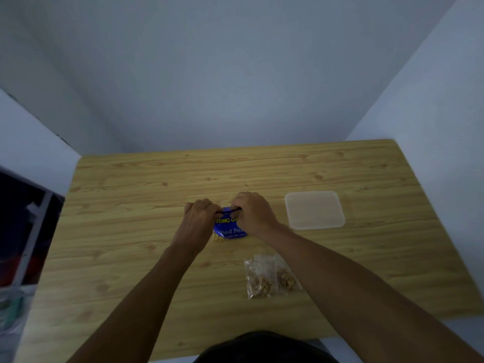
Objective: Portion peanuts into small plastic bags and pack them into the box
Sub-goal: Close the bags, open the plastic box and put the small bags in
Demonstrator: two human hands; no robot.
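Observation:
A blue peanut packet (229, 230) with yellow lettering stands on the wooden table (131, 205) at its middle. My left hand (196, 222) pinches the packet's top edge from the left, and my right hand (252, 212) pinches it from the right. Two small clear plastic bags (269, 277) with peanuts inside lie side by side on the table nearer to me, just under my right forearm. A translucent square plastic box (314, 209) sits to the right of my hands; I cannot tell whether I see its lid or its open top.
Grey walls close in the table at the back and on the right. A dark shelf or cabinet with clutter (23, 231) stands beyond the table's left edge.

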